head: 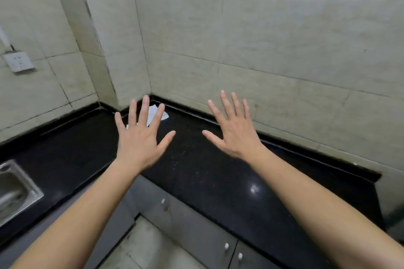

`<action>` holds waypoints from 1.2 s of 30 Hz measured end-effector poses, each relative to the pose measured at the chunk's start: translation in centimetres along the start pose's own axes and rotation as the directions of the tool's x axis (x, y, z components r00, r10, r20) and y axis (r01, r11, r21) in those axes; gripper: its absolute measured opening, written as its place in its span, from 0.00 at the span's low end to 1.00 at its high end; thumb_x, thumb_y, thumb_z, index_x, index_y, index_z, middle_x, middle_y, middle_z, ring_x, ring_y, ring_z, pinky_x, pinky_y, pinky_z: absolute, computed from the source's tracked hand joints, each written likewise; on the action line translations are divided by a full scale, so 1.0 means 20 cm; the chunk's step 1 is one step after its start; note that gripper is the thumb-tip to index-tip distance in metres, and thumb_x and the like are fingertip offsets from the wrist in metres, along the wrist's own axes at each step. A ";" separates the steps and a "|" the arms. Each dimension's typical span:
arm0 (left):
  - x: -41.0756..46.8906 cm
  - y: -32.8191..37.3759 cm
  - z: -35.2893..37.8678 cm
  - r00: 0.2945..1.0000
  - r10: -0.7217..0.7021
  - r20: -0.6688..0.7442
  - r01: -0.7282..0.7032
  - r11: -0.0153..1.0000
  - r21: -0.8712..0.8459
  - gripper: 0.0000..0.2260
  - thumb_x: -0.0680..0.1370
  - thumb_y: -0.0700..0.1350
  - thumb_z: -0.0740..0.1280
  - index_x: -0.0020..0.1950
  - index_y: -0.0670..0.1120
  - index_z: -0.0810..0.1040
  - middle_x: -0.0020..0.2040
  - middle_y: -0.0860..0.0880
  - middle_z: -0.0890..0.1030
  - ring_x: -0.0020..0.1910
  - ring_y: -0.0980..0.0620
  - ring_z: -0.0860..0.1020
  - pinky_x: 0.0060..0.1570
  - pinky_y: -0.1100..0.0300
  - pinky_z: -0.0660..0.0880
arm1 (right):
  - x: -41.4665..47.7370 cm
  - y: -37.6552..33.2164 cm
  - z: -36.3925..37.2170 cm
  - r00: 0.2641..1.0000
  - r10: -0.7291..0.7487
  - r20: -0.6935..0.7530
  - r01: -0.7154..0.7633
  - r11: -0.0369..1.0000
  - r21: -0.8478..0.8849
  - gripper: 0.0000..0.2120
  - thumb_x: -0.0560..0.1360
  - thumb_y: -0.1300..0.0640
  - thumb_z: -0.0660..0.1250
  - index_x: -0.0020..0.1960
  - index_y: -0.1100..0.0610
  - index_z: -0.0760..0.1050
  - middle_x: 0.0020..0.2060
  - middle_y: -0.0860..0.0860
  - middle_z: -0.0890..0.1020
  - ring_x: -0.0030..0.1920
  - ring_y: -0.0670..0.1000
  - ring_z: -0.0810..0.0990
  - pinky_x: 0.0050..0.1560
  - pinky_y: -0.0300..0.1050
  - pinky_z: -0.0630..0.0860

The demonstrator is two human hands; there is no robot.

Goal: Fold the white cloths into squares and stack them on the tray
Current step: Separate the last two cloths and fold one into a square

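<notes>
Both hands are reaching forward over the tabletop (196, 170), backs up, holding nothing; the left hand (140, 140) is lying spread wide, fingers straight and fanned, thumb sticking out toward the right; the right hand (234, 135) is doing the same, fingers splayed and straight, thumb pointing toward the left; the two hands are staying well apart, with bare black stone showing between the thumbs; whether the palms are hovering or resting on the stone I cannot tell; both forearms are running bare from the bottom corners of the view.

A white cloth (154, 113) is lying on the tabletop in the far corner, where the two walls are meeting; it is sitting loose and rumpled, unfolded, with one pointed edge sticking out to the right; the left hand's fingers are covering most of it from this view, so only strips are showing between and beside them; whether the fingertips are touching it I cannot tell.

The tabletop is running in an L along the tiled wall (262, 50), glossy and catching a spot of light near the right forearm; a steel sink (15, 190) is sitting sunk into it at the left edge; a white socket (19, 61) is hanging on the left wall, tilting slightly; grey cabinets (196, 231) with small white knobs (226, 246) are standing under the tabletop; a pale floor (140, 244) is showing between the forearms.
</notes>
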State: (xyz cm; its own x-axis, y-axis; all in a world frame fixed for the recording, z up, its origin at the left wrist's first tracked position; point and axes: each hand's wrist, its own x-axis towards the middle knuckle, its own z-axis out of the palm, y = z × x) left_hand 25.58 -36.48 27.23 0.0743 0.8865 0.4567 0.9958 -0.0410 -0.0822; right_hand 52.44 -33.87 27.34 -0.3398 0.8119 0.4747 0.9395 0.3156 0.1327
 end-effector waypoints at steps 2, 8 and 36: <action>-0.02 -0.09 0.08 0.999 -0.026 0.033 0.027 1.000 -0.013 0.36 0.77 0.71 0.45 0.81 0.55 0.51 0.82 0.44 0.46 0.80 0.38 0.46 0.71 0.28 0.52 | 0.01 -0.09 0.10 0.999 -0.024 0.041 0.024 1.000 0.010 0.38 0.78 0.29 0.48 0.82 0.48 0.49 0.82 0.58 0.48 0.80 0.65 0.49 0.77 0.68 0.50; 0.03 -0.30 0.29 0.989 -0.078 0.124 0.076 0.997 0.024 0.37 0.77 0.71 0.44 0.82 0.55 0.51 0.82 0.44 0.46 0.80 0.38 0.45 0.72 0.29 0.51 | 0.25 -0.23 0.36 0.993 -0.087 0.085 0.082 0.995 0.054 0.38 0.79 0.30 0.49 0.82 0.49 0.51 0.81 0.59 0.50 0.79 0.66 0.52 0.77 0.68 0.51; 1.04 -1.65 1.42 0.843 -0.200 0.500 0.225 0.974 0.010 0.35 0.81 0.66 0.49 0.82 0.52 0.42 0.81 0.44 0.36 0.80 0.42 0.39 0.76 0.36 0.46 | 1.74 -0.96 1.56 0.912 -0.084 0.401 0.033 0.991 0.132 0.42 0.78 0.29 0.46 0.81 0.50 0.33 0.80 0.60 0.36 0.80 0.64 0.39 0.79 0.62 0.46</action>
State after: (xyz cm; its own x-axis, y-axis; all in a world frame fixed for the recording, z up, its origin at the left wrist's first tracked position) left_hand -7.22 -3.57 14.32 -0.1634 0.9857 -0.0411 0.9863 0.1641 0.0139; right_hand 21.22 3.59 14.24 -0.4056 0.9111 0.0728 0.9140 0.4044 0.0320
